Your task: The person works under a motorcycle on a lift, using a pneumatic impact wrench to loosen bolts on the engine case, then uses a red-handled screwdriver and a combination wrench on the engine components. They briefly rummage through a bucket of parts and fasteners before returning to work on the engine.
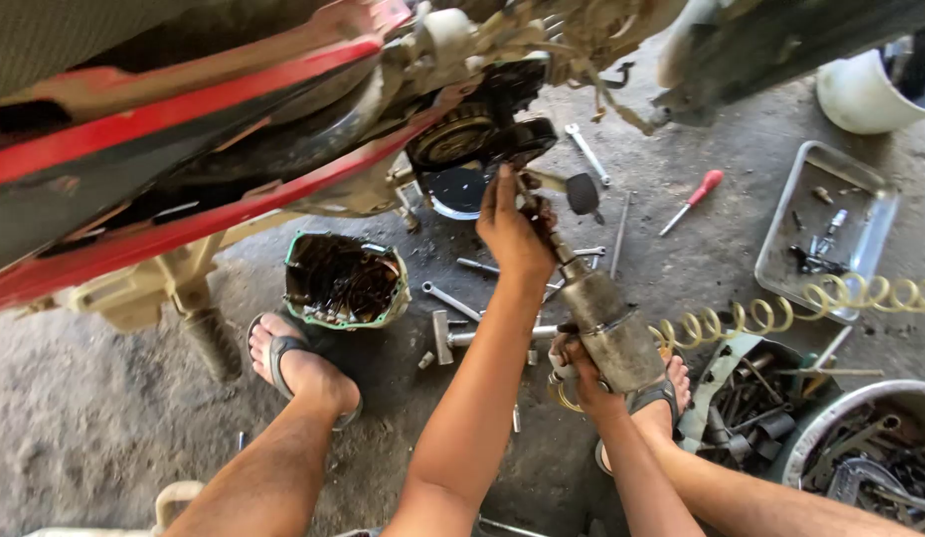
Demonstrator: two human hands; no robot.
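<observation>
My right hand [580, 380] grips the handle of a grimy pneumatic impact wrench [609, 326], which points up and left toward the motorcycle engine [472, 134]. My left hand [512, 231] is wrapped around the wrench's front shaft and socket [538, 214], just below the black round engine parts. A yellow coiled air hose [780, 308] runs off to the right from the tool. The socket tip is partly hidden by my left fingers.
A removed engine cover [345, 280] lies on the concrete beside my left foot [301, 366]. Spanners [588, 153] and a red-handled screwdriver [693, 201] lie scattered. A metal tray [860, 189] of small parts and tubs of tools [865, 457] stand at right.
</observation>
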